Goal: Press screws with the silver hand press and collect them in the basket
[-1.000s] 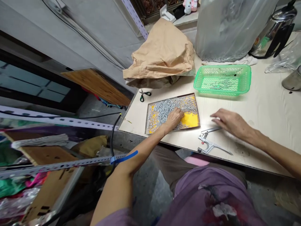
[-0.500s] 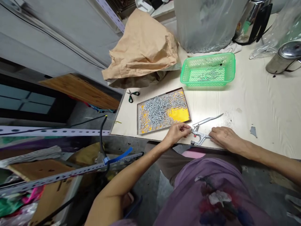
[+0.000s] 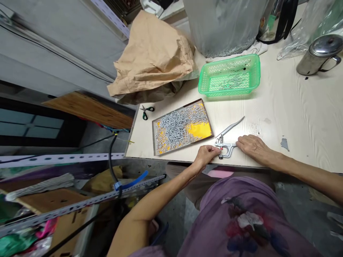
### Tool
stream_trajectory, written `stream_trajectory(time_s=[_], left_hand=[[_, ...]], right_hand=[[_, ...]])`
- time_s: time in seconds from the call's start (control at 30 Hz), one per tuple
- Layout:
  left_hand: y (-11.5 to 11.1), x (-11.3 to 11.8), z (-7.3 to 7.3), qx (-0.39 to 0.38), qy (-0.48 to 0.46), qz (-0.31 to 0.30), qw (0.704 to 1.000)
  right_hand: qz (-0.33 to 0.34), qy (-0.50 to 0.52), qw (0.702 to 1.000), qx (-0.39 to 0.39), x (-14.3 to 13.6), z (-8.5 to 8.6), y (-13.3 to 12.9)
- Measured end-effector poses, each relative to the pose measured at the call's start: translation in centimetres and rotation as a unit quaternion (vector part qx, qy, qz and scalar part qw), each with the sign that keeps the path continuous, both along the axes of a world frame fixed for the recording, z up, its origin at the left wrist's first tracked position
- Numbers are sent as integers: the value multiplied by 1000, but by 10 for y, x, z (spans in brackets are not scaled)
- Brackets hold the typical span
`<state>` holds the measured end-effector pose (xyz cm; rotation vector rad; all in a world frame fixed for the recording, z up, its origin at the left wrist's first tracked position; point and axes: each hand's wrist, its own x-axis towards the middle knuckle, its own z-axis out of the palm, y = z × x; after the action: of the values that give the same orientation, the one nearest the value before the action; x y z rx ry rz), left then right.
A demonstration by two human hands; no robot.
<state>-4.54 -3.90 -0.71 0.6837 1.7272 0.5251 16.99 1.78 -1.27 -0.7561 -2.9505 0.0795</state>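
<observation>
**Two hands met at the silver pliers (image 3: 229, 146) by the table's (image 3: 281, 107) near edge**

The pliers lay on the tabletop close to the person, just beyond the lower right corner of a shallow tray (image 3: 199, 130). Their two handles stood well apart: the upper one slanted up and away, untouched, while the lower one ran toward the right hand (image 3: 253, 148). That hand rested low over the table, its fingers bent and closed around the end of the lower handle.

The left hand (image 3: 207, 155) was at the head of the tool, thumb and fingers pressed together at the tips beside a small red part. Whether a small piece sat between those fingertips could not be told.

The tray was set at an angle, a heap of small silver pieces (image 3: 175, 128) covering most of its yellow bottom and leaving a patch bare at the right. Scissors (image 3: 145, 113) with dark handles lay to the left of it. Behind stood crumpled brown paper (image 3: 155, 53), and to the right of that a green basket (image 3: 229, 93) with some slender pieces (image 3: 233, 81) inside. A lidded steel cup (image 3: 308, 61) stood farther right, near a clear plastic bag (image 3: 297, 37).
</observation>
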Motion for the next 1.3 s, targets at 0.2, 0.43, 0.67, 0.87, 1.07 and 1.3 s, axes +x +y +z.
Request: stream_trajectory(time_s=[0.2, 0.43, 0.67, 0.87, 1.07, 1.3], left_hand=[[8, 6, 16, -67, 21, -41, 997], [14, 6, 21, -116, 29, -99, 988], [4, 6, 14, -132, 30, -122, 983], [-1, 6, 14, -134, 29, -112, 984], [-3, 8, 14, -138, 28, -98, 985], [-3, 11, 18, -132, 22, -87, 987]], right_hand=[[-1, 14, 1000, 4, -1, -4, -1], [2, 14, 999, -41, -1, -2, -2], [7, 19, 993, -118, 7, 6, 8], [10, -7, 996, -90, 5, -8, 40], [16, -52, 995, -82, -9, -4, 50], [25, -49, 997, -61, -12, 4, 47]])
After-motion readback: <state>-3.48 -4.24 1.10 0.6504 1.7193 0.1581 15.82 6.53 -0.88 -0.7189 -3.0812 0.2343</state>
